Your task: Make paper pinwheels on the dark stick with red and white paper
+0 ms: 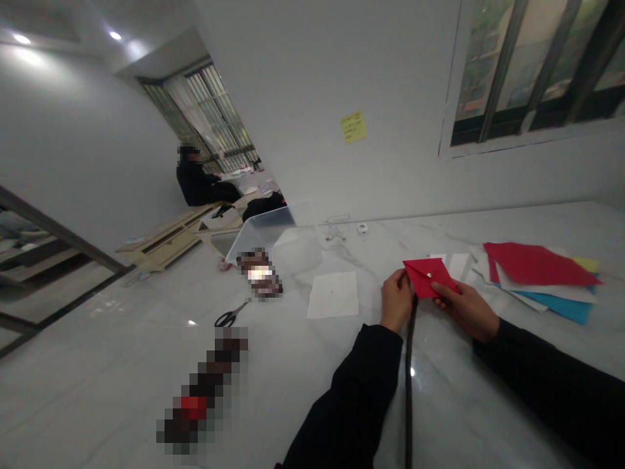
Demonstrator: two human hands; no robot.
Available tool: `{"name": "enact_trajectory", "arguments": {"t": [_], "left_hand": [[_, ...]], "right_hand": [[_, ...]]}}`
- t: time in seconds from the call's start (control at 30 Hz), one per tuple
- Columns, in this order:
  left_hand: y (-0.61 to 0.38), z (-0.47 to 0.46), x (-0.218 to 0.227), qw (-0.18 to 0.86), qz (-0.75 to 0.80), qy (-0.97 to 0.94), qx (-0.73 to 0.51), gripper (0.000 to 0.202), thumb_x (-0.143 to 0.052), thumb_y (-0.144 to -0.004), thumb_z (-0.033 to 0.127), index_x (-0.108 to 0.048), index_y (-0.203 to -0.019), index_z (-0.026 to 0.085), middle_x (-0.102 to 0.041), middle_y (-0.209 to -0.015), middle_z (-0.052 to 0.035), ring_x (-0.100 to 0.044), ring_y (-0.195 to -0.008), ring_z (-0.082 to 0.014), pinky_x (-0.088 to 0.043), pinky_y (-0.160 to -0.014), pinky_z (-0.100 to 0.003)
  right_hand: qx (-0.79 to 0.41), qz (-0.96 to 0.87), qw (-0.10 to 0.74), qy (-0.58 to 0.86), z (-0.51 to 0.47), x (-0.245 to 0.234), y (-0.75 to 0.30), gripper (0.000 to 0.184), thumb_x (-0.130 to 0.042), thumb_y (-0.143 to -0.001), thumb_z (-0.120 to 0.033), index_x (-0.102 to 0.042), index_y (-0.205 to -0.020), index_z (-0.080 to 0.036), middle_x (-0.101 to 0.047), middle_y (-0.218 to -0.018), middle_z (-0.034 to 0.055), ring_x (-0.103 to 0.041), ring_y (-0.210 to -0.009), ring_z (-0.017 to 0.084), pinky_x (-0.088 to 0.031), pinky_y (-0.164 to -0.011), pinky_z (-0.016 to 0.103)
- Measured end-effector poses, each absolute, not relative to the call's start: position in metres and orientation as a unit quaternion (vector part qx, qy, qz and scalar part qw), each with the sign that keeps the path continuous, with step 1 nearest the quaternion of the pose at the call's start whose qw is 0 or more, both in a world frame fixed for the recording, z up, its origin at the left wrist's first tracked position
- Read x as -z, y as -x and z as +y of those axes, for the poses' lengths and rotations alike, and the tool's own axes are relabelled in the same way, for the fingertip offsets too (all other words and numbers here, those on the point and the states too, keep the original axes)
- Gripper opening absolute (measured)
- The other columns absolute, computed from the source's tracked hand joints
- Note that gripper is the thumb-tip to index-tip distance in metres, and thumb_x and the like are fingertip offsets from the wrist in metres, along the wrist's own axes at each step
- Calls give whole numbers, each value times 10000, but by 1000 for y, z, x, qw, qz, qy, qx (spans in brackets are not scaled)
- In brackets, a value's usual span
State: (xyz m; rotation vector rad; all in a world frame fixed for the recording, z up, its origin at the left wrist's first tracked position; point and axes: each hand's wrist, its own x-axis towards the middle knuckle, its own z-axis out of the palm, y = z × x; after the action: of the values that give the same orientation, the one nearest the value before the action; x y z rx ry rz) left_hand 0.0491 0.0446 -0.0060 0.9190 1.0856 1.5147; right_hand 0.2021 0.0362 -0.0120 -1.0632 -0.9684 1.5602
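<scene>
A small red envelope (424, 271) with a pointed flap and a shiny round fastener is held up over the marble-patterned table (293, 391). My left hand (396, 301) grips its left edge, fingers curled behind it. At its lower right side my right hand (466, 309) pinches it, thumb on the front near the fastener. A dark cord (409, 391) hangs below the envelope, between my two sleeves. To the left lies a square white paper (333, 294) with a small dark mark in its middle.
Red, white, blue and yellow sheets (541, 264) are piled at the right. Scissors (228, 317) lie at the left, near a blurred-out item (261, 273) and a clear plastic bin (268, 225). A yellow note (353, 126) sticks to the wall. Far back, a person (195, 179) sits by a window.
</scene>
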Motion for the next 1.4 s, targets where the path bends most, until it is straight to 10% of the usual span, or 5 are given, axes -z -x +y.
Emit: {"name": "enact_trajectory", "arguments": {"t": [0.27, 0.9, 1.1, 1.4], "left_hand": [[-53, 45, 7, 581, 395, -379, -603, 446, -692, -789, 526, -725, -985, 127, -725, -959, -108, -650, -836, -195, -493, -794, -314], [-58, 37, 13, 592, 398, -348, -609, 364, -815, -667, 348, -737, -934, 112, -742, -949, -119, -666, -794, -191, -511, -783, -325], [-56, 39, 8, 568, 420, -357, -611, 354, -800, -680, 336, -736, -948, 114, -752, -925, -113, -684, -796, -203, -532, -785, -335], [-55, 38, 5, 503, 449, -469, -570, 298, -732, -746, 291, -743, -992, 123, -755, -945, -108, -687, -796, -203, -539, -738, -308]], "right_hand": [[-545, -505, 463, 483, 41, 17, -213, 407, -786, -721, -544, -666, -873, -186, -633, -617, -7, -539, -553, 151, -409, -505, 260], [-527, -549, 447, 471, 35, 14, -210, 437, -754, -774, -506, -637, -1056, -194, -677, -756, 12, -582, -610, 155, -464, -563, 270], [-403, -505, 596, 477, 31, 9, -204, 536, -752, -781, -457, -548, -1242, -274, -594, -1199, 62, -621, -960, 201, -541, -775, 314], [-212, -668, 542, 463, 30, 12, -205, 231, -669, -867, -394, -735, -1062, -290, -509, -1355, 65, -557, -1143, 256, -429, -1059, 452]]}}
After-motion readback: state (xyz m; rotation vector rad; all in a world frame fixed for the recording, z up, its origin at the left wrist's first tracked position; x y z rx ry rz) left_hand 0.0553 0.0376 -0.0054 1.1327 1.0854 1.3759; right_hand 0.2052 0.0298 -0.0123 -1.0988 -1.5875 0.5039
